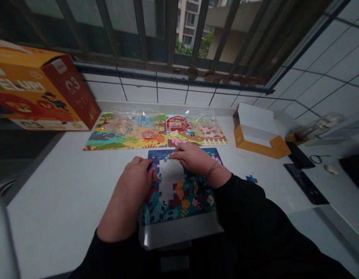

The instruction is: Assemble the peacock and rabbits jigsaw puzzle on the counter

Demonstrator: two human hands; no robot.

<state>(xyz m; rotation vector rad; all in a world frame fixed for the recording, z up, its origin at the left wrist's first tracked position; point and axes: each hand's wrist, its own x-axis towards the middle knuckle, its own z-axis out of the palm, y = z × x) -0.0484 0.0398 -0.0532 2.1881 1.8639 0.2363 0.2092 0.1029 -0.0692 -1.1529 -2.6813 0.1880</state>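
A partly filled jigsaw puzzle with a dark blue and teal animal scene lies on the counter before me. Its middle shows a bare pale gap with knobbed piece edges around it. My left hand is closed at the puzzle's left edge, its fingers curled and the fingertips partly hidden. Over the upper right of the gap is my right hand. Its index finger and thumb are at a small puzzle piece along the gap's top edge. A loose blue puzzle piece lies to the right of my right forearm.
Behind the puzzle lie a yellow savanna picture and a farm picture, both under clear plastic. An orange carton stands at left. An opened orange-and-white box and a black device are at right.
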